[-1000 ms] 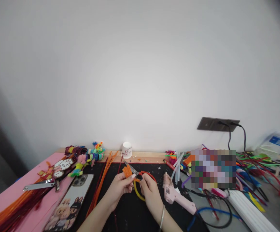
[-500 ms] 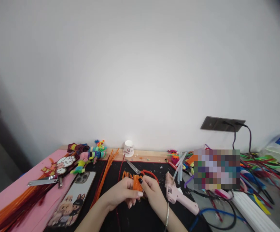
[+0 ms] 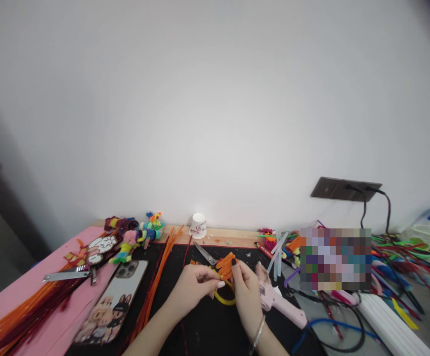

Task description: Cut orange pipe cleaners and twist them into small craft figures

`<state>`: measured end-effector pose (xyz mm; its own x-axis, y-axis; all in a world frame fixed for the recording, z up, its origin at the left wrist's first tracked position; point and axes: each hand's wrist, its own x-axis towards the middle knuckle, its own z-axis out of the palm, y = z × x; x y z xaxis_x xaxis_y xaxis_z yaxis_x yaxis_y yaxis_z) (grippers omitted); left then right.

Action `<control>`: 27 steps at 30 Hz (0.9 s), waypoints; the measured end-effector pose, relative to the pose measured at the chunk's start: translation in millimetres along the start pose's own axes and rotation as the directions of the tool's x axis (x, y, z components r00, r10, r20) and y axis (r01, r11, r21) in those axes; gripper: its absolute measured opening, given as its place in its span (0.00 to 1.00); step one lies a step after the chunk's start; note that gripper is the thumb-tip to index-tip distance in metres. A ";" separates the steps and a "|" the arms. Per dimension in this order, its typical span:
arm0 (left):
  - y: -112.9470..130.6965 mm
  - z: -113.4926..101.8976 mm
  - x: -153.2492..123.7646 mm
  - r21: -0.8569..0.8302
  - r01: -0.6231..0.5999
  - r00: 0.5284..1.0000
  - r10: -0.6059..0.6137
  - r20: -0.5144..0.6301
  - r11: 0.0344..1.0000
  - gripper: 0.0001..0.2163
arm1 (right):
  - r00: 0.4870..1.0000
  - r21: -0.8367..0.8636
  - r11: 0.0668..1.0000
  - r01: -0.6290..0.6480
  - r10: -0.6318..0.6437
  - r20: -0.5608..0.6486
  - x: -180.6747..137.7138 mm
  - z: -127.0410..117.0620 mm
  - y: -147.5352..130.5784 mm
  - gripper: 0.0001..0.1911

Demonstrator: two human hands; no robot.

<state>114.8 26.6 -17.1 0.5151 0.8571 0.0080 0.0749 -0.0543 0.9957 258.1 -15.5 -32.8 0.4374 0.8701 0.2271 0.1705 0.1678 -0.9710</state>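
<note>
My right hand (image 3: 245,284) is closed on a coil of orange pipe cleaner (image 3: 225,267), held tilted above the black mat (image 3: 207,336). My left hand (image 3: 199,286) is pinched closed at the coil's left side; whatever lies between its fingertips is too small to make out. A yellow loop (image 3: 225,300) curves beneath the coil between both hands, and I cannot tell what it belongs to. Just behind the hands lie scissors (image 3: 204,253) with their blades pointing back and left; the coil and hands hide their handles.
Orange pipe cleaners (image 3: 163,267) and a phone (image 3: 113,301) lie at left, near colourful pipe-cleaner figures (image 3: 141,240). A paper cup (image 3: 198,226) stands by the wall. To the right are a pink glue gun (image 3: 281,309), glue sticks (image 3: 279,257), cables and a white power strip (image 3: 389,324).
The orange coil has moved up and right and tilted, now in my right hand. My left hand has drawn from around it into a pinch at its edge. The yellow loop has come into view.
</note>
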 end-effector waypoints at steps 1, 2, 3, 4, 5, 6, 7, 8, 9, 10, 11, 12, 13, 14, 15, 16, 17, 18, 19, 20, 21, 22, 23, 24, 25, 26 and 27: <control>0.8 1.8 -1.1 0.067 -0.054 0.998 0.056 -0.026 0.996 0.08 | 1.000 -0.010 1.000 0.010 -0.010 0.008 -0.9 0.7 0.4 0.21; 1.5 3.3 -2.2 0.140 -0.110 0.992 0.116 -0.041 0.984 0.09 | 1.000 -0.019 1.000 0.020 -0.020 0.020 -1.8 1.4 0.8 0.21; 1.9 4.3 -3.3 0.212 -0.163 0.984 0.176 -0.041 0.964 0.10 | 0.999 -0.026 0.999 0.029 -0.028 0.033 -2.7 2.1 1.2 0.21; 2.0 4.7 -4.1 0.271 -0.206 0.974 0.224 -0.037 0.940 0.12 | 0.998 -0.033 0.999 0.034 -0.033 0.044 -3.5 2.7 1.4 0.21; 1.8 4.6 -4.8 0.312 -0.234 0.966 0.257 -0.033 0.921 0.13 | 0.998 -0.039 0.999 0.035 -0.033 0.051 -4.1 3.1 1.6 0.20; 1.4 4.1 -5.1 0.335 -0.249 0.961 0.275 -0.032 0.909 0.12 | 0.998 -0.042 0.999 0.033 -0.031 0.055 -4.6 3.3 1.6 0.20; 0.8 3.4 -5.3 0.352 -0.256 0.958 0.285 -0.031 0.900 0.12 | 0.998 -0.044 0.999 0.030 -0.027 0.057 -4.8 3.4 1.4 0.20; 0.1 2.5 -5.3 0.369 -0.262 0.956 0.291 -0.025 0.892 0.12 | 0.998 -0.042 0.999 0.026 -0.024 0.058 -4.9 3.3 1.1 0.21; -0.5 1.6 -5.3 0.386 -0.270 0.954 0.299 -0.017 0.882 0.12 | 0.998 -0.038 0.999 0.024 -0.021 0.060 -4.9 3.2 0.6 0.21; -0.9 0.8 -5.3 0.400 -0.279 0.952 0.307 -0.007 0.873 0.12 | 0.998 -0.033 0.999 0.023 -0.021 0.061 -4.9 3.1 0.0 0.21; -1.1 0.1 -5.3 0.407 -0.287 0.949 0.314 0.000 0.867 0.12 | 0.998 -0.026 0.999 0.023 -0.021 0.061 -4.7 3.0 -0.6 0.21; -1.1 -0.4 -5.3 0.407 -0.292 0.948 0.319 0.001 0.866 0.12 | 0.998 -0.021 0.999 0.025 -0.024 0.061 -4.6 2.9 -1.3 0.22; -0.8 -0.8 -5.3 0.399 -0.295 0.946 0.323 -0.003 0.868 0.12 | 0.998 -0.018 0.999 0.027 -0.026 0.060 -4.4 3.0 -1.9 0.22; -0.4 -1.1 -5.4 0.390 -0.298 0.945 0.327 -0.009 0.872 0.11 | 0.998 -0.014 1.000 0.028 -0.027 0.055 -4.2 3.1 -2.4 0.22; 0.1 -1.4 -5.5 0.384 -0.299 0.944 0.329 -0.013 0.874 0.11 | 0.998 -0.010 1.000 0.028 -0.027 0.048 -4.0 3.2 -2.8 0.22; 0.5 -1.6 -5.5 0.384 -0.298 0.945 0.328 -0.013 0.874 0.10 | 0.999 -0.006 1.000 0.025 -0.025 0.043 -3.8 3.4 -3.1 0.22; 0.6 -1.9 -5.5 0.391 -0.296 0.946 0.325 -0.010 0.872 0.09 | 0.999 -0.003 1.000 0.022 -0.022 0.041 -3.7 3.6 -3.2 0.22; 0.5 -2.2 -5.4 0.402 -0.293 0.947 0.322 -0.003 0.868 0.09 | 0.999 -0.001 1.000 0.019 -0.019 0.042 -3.5 3.8 -3.1 0.22; 0.3 -2.5 -5.3 0.415 -0.291 0.948 0.317 0.005 0.862 0.09 | 0.999 -0.002 1.000 0.016 -0.016 0.044 -3.4 3.9 -2.8 0.22; -0.2 -2.9 -5.1 0.429 -0.289 0.949 0.314 0.015 0.856 0.09 | 0.999 -0.004 1.000 0.015 -0.015 0.047 -3.2 4.0 -2.3 0.22; -0.7 -3.2 -4.9 0.443 -0.291 0.950 0.312 0.026 0.848 0.10 | 0.999 -0.005 1.000 0.013 -0.013 0.048 -3.1 4.1 -1.6 0.22; -1.1 -3.6 -4.7 0.457 -0.297 0.948 0.315 0.039 0.839 0.11 | 0.999 -0.005 1.000 0.011 -0.011 0.047 -3.1 4.2 -0.7 0.22; -1.2 -3.8 -4.7 0.470 -0.305 0.946 0.320 0.050 0.828 0.12 | 0.999 -0.003 1.000 0.009 -0.009 0.045 -3.1 4.2 0.3 0.22; -1.1 -4.0 -4.9 0.482 -0.316 0.942 0.329 0.061 0.817 0.13 | 0.999 0.001 1.000 0.008 -0.008 0.043 -3.2 4.3 1.3 0.22; -0.7 -4.1 -5.2 0.489 -0.329 0.938 0.338 0.073 0.808 0.13 | 0.999 0.003 1.000 0.007 -0.008 0.044 -3.3 4.4 2.3 0.21; 0.0 -4.1 -5.7 0.493 -0.342 0.934 0.349 0.082 0.800 0.14 | 0.999 0.005 1.000 0.008 -0.009 0.048 -3.6 4.4 3.1 0.21; 0.9 -4.1 -6.4 0.492 -0.352 0.930 0.358 0.086 0.796 0.14 | 0.999 0.007 1.000 0.009 -0.010 0.053 -3.9 4.5 3.8 0.21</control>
<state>108.1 23.2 -15.9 0.5792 0.7333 0.3562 0.2985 -0.5973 0.7444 253.1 -16.2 -37.7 0.3886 0.8916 0.2324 0.1686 0.1792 -0.9693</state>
